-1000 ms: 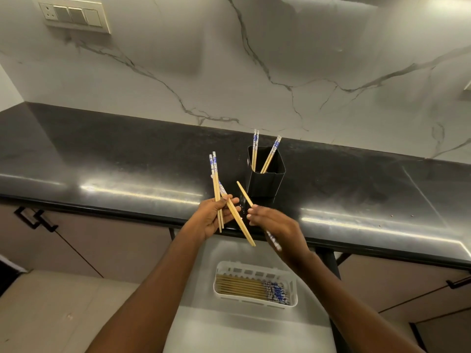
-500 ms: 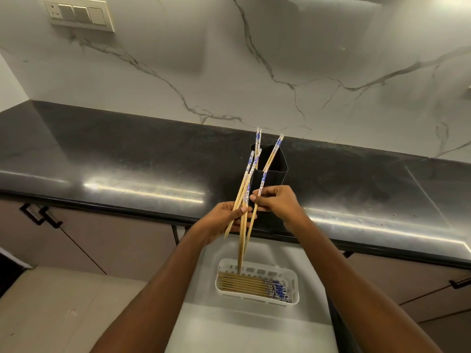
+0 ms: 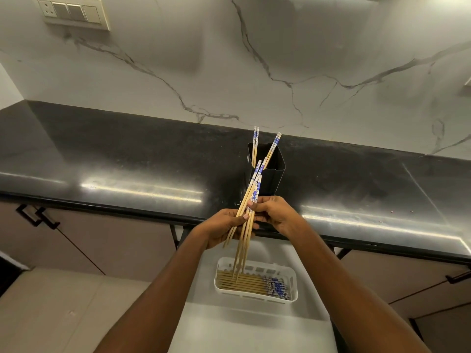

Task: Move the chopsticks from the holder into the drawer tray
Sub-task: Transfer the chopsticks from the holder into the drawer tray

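A black square holder (image 3: 274,174) stands on the dark counter with several blue-topped wooden chopsticks (image 3: 255,142) sticking out of it. In front of the counter edge, both hands grip one bundle of chopsticks (image 3: 248,217), nearly upright with the thin tips pointing down. My left hand (image 3: 225,229) holds the bundle from the left and my right hand (image 3: 274,212) pinches it from the right. Below, the white tray (image 3: 294,273) in the open drawer holds several chopsticks (image 3: 244,284) lying flat, blue ends to the right.
The black counter (image 3: 127,161) runs across the view under a marble wall with a switch plate (image 3: 74,12). Cabinet doors with dark handles (image 3: 37,216) sit below on the left. The white drawer bottom (image 3: 254,324) extends toward me.
The separate chopsticks in my two hands came together into one bundle, swung tips-down, and the bundle sank slightly toward the tray. Both hands closed in on it.
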